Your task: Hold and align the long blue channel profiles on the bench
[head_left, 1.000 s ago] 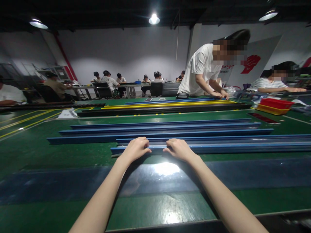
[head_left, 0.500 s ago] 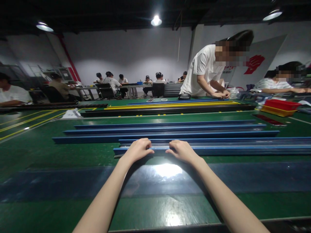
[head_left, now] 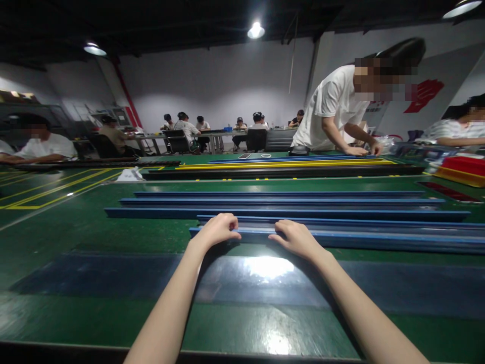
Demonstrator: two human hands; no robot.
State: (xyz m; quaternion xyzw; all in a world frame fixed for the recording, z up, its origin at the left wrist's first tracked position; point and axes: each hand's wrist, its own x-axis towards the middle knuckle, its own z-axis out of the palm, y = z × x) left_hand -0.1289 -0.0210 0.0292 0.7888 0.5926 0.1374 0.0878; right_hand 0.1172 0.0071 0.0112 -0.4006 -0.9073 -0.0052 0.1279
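Both hands are at the near blue channel [head_left: 255, 236], which lies lengthwise on the green worktop [head_left: 151, 235], its left end just beyond the left wrist and its right end running out of view. The left hand [head_left: 217, 230] and the right hand [head_left: 298, 238] are set a little apart, each with curled fingers over the channel's near wall and the thumb on its front face, so that the wall sits pinched between; how firmly they press, I cannot tell. Three more blue channels [head_left: 288, 214] lie side by side just behind, roughly parallel to the first. Closer to the person, a long clear sheet [head_left: 113, 273] lies flat under the forearms, a ceiling light reflected brightly between them. Farther back run a long black bar [head_left: 284, 173] and yellow strips [head_left: 265, 166], with a small white object [head_left: 129, 175] near the bar's left end. To the right are a dark reddish flat item [head_left: 449, 192] and a red tray [head_left: 464, 168] above a yellow one. Across the worktop, a co-worker in a white shirt [head_left: 326, 111] bends forward, hands low near the far blue strip [head_left: 242, 161].
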